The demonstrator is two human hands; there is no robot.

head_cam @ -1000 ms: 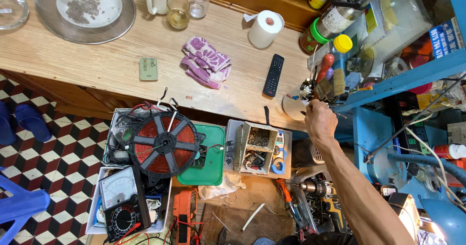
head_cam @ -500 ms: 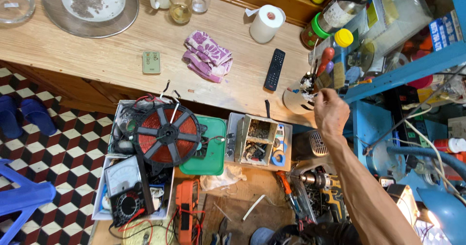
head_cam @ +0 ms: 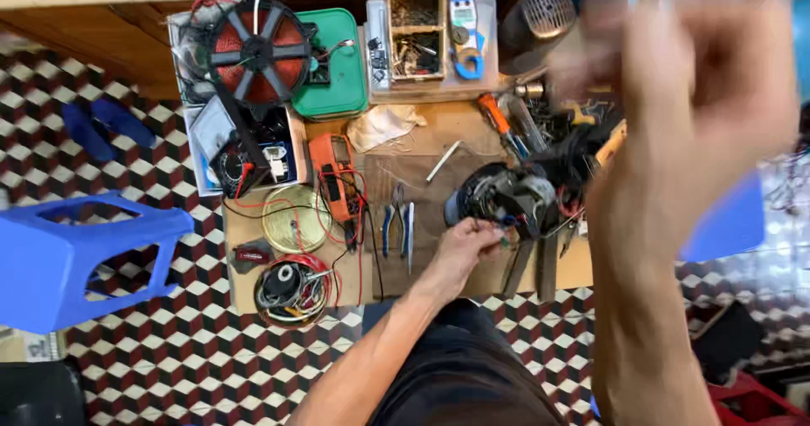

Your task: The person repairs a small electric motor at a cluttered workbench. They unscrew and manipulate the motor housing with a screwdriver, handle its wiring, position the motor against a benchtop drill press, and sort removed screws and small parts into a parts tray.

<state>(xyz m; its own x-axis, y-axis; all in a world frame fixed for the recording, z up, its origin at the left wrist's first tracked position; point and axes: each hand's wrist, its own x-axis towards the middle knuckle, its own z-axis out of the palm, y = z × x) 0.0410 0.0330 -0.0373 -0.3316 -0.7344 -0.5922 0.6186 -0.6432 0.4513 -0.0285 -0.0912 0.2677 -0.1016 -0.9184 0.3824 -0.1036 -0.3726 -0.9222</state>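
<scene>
Left hand (head_cam: 469, 242) grip pinches wires (head_cam: 498, 223) beside round motor (head_cam: 504, 196)

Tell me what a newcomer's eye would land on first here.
The blurred right hand fills the upper right, raised close to the camera. Next comes the red coil with black spokes at the top left of the board, and the blue stool on the checkered floor at left. At centre, the left hand touches wires at a round black motor.
</scene>
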